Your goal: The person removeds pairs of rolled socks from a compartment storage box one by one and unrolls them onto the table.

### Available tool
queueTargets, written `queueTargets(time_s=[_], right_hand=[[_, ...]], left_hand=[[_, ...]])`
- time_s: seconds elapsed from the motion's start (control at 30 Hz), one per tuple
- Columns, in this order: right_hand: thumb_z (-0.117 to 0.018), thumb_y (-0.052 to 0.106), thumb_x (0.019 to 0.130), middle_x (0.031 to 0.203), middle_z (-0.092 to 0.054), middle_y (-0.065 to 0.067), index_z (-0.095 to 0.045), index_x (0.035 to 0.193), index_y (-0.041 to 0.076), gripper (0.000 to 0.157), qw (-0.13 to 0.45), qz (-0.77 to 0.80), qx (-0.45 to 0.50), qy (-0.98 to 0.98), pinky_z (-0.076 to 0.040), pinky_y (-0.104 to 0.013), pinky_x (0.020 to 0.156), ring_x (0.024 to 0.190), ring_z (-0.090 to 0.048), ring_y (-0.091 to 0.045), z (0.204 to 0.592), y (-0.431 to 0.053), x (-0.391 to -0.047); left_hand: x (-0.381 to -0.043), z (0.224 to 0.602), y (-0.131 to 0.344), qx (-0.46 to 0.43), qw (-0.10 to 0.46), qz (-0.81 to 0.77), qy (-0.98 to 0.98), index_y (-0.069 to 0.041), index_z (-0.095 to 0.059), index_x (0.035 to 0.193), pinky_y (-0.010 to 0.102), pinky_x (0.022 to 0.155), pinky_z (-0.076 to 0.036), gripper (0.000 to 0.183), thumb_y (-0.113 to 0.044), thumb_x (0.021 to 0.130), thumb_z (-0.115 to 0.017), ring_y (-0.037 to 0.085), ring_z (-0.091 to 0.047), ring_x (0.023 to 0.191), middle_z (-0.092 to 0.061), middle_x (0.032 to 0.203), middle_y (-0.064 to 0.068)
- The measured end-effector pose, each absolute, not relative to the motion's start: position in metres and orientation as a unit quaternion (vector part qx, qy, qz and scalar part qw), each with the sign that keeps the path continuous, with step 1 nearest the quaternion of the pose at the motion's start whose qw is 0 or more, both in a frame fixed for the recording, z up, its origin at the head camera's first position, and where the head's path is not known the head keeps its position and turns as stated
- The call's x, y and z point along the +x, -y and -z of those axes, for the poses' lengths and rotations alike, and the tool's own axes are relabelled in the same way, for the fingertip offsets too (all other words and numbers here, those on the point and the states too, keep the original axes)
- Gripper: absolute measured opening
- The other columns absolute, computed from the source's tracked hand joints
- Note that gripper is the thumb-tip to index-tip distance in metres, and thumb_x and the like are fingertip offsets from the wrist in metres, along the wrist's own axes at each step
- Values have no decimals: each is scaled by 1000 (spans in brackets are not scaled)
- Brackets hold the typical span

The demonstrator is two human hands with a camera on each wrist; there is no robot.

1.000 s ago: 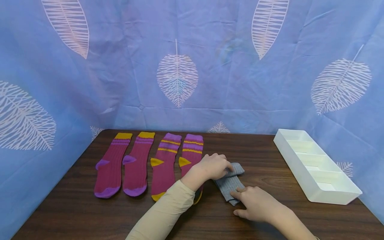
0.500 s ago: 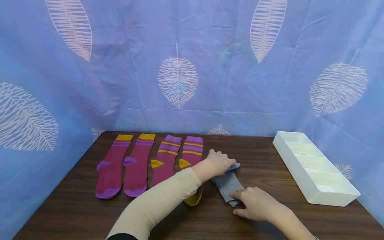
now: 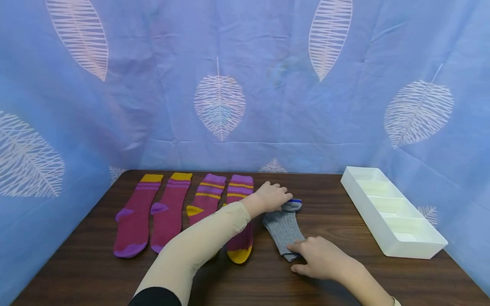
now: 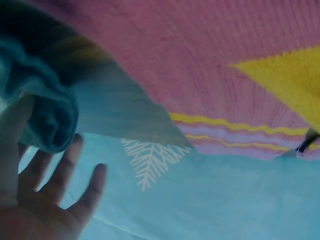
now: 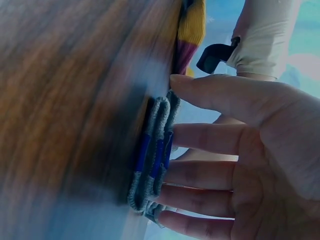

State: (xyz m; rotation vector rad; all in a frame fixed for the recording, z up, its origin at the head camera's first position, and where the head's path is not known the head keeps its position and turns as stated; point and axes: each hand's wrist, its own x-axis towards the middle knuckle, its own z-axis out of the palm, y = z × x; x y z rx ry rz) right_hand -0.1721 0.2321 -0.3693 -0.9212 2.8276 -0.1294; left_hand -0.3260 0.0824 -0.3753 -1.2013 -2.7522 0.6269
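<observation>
Layered grey socks (image 3: 284, 229) with a blue patch at the far end lie right of the table's middle. My left hand (image 3: 272, 196) is at that far end; in the left wrist view its thumb and fingers pinch a bunched part of the grey socks (image 4: 52, 117), raised off the table. My right hand (image 3: 323, 258) touches the near end with its fingertips. Seen from the right wrist, its fingers (image 5: 205, 172) are straight along the stacked grey edges (image 5: 150, 160), which carry blue bands.
Left of the grey socks lie two maroon socks with striped purple cuffs (image 3: 240, 187), partly under my left sleeve (image 3: 203, 242). Further left lie two maroon socks with yellow cuffs (image 3: 132, 229). A white divided box (image 3: 367, 212) stands at the right, and a blue leaf-print cloth (image 3: 268, 106) hangs behind.
My left hand has moved back, away from me, with the far end of the grey socks, and blue now shows there. The right hand has stayed at the near end.
</observation>
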Motion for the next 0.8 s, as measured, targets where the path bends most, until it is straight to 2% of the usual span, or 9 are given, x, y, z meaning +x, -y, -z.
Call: queueTargets(time_s=[0.2,0.5,0.8], right_hand=[[-75,41,82,116,-71,-14,-69,122,10,51,79,42,-309,-947,-55,-46,84,99,-71,-31,370,-232,-172],[-75,41,82,116,-71,-13,-69,122,11,51,77,41,-311,-947,-56,-44,83,98,-71,-29,372,-232,-173],[-75,41,82,115,-72,-11,-70,121,11,50,70,36,-309,-948,-57,-43,81,95,-72,-28,371,-232,-173]], left_hand=[[-328,379,-83,-448,76,-186,871,-34,-32,146,34,99,-47,63,-40,92,-64,13,-53,124,-47,141,-6],[-339,382,-78,-471,98,-194,855,-35,-48,137,34,94,-49,43,-38,96,-59,14,-53,122,-49,139,-5],[-353,387,-85,-455,90,-184,867,-33,-50,139,35,97,-49,41,-39,98,-55,12,-56,122,-58,132,-10]])
